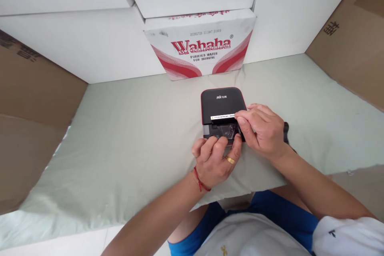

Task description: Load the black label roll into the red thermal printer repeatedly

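Note:
A flat black device (222,106) with rounded corners, a red edge and white lettering lies on the cloth. Its near end shows an open recess (226,131) with dark, shiny parts inside. Along the recess's far side runs a black flap (225,121) bearing a white label strip (222,117) with a small yellow triangle. My left hand (214,158) curls its fingers over the device's near edge, the thumb side at the right corner of the recess. My right hand (262,130) is closed, thumb and forefinger pinching the flap's right end. The exact fingertip contact is partly hidden.
A dark object (286,132) lies partly hidden behind my right wrist. A white and red water carton (207,48) stands beyond the device, among stacked white boxes (105,44). Brown cardboard walls the left (36,120) and right (354,44) sides. Pale green cloth (144,148) covers the table.

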Available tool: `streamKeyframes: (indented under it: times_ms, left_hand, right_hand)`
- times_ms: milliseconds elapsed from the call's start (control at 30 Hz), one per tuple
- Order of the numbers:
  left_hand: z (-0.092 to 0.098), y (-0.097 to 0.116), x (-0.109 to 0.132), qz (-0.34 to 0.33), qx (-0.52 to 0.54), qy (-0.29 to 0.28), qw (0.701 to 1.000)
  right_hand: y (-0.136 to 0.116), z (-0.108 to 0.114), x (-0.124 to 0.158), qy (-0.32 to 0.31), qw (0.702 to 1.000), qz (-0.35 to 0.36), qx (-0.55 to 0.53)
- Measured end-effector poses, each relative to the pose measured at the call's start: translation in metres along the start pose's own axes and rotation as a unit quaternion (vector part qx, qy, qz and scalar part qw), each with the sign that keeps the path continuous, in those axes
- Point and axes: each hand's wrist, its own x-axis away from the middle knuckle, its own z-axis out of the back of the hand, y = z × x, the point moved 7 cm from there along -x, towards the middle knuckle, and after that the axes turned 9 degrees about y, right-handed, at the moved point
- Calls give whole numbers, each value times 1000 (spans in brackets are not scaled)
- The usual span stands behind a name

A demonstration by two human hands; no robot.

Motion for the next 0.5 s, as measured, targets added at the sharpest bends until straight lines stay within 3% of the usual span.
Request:
streamKeyframes:
  times_ms: [200,500]
  left_hand:
    - [1,1,-2,9,1,0,1000]
    - [2,1,-8,9,19,-2,1000]
  right_hand:
    - [-4,-2,-6,-53,997,12,59]
    - [-3,-2,-1,-29,998,4,55]
